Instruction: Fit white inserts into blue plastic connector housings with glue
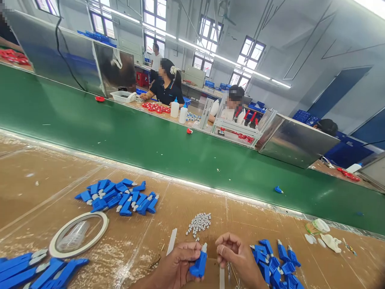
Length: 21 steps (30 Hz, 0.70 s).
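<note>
My left hand is closed round a small blue plastic part with a white tip pointing up. My right hand is just right of it, fingers curled in a pinch; what they hold is too small to make out. Both hands hover over the brown cardboard-covered bench at the bottom centre. A small heap of tiny white pieces lies just beyond the hands. One pile of blue parts lies right of my right hand, another pile to the far left.
A tape roll and more blue parts lie at the lower left. A green conveyor belt runs across beyond the bench, carrying a stray blue part. Other people sit at the far side with red parts and white bottles.
</note>
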{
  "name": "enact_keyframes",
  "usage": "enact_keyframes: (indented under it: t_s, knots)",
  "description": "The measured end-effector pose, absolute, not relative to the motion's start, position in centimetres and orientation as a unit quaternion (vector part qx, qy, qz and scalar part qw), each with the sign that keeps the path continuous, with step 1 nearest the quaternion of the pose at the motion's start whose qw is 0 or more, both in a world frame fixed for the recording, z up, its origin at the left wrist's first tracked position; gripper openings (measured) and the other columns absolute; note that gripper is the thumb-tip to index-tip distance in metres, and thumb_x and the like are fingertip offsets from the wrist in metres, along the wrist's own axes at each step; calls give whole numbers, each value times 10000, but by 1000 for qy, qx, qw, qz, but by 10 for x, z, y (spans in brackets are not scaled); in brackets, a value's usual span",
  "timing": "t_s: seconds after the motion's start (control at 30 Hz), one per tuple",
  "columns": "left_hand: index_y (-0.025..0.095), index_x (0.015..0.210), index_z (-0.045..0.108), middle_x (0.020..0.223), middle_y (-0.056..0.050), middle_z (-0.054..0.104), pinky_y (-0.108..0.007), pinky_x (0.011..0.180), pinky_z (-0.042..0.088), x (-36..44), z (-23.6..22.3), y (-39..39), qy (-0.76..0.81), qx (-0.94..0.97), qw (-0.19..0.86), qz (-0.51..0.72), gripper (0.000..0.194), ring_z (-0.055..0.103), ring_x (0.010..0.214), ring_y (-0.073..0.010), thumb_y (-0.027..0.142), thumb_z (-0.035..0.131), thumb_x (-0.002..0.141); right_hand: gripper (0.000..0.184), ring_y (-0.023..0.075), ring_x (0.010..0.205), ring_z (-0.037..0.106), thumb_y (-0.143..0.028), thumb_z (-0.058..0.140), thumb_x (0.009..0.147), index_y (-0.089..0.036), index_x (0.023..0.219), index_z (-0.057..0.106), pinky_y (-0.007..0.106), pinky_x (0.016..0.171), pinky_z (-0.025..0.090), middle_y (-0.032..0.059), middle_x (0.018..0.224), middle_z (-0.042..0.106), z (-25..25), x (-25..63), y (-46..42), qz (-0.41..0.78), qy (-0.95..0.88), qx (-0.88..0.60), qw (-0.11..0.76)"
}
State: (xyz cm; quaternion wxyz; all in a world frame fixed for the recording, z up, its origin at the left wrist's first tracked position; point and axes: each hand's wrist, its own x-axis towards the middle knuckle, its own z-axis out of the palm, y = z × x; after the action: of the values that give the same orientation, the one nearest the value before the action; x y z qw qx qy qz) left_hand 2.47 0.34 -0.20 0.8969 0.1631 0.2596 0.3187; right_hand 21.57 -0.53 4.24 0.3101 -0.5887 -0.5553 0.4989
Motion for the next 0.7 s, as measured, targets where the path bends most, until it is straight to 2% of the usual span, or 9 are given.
enact_keyframes:
  t_s: [0.07,0.17,0.47,0.6,0.7]
  knots:
    - [136,668,610,581,-6,585,-221,512,428,25,-3,3,260,176,895,317,231,601,515,-129,291,781,662,465,136,546,617,-621,699,718,-172,798,610,237,516,484,-2,627,623,32,214,-16,559,-496,-561,355]
    - [128,684,628,600,-22,600,-224,534,444,25,-3,4,255,192,891,323,246,603,531,-126,317,784,694,460,122,557,632,-570,808,683,-151,782,645,213,528,475,-3,617,636,19,212,-23,632,-426,-505,405]
    - [131,731,674,628,-37,628,-228,553,469,24,-16,4,254,195,901,294,305,608,552,-127,380,837,662,400,110,578,682,-489,849,700,-145,807,676,181,531,488,13,680,698,3,215,-28,686,-385,-469,402]
    - [121,710,684,613,-39,621,-233,526,470,26,-18,3,249,200,900,297,343,574,532,-118,406,855,622,441,99,551,668,-515,863,663,-131,785,686,172,531,474,28,630,719,9,211,-29,701,-380,-460,391]
    - [120,737,691,662,-54,647,-239,554,485,23,-8,3,255,209,901,282,322,588,565,-121,390,843,651,451,91,526,653,-528,862,653,-125,749,680,170,518,463,37,614,725,12,208,-29,704,-382,-455,389]
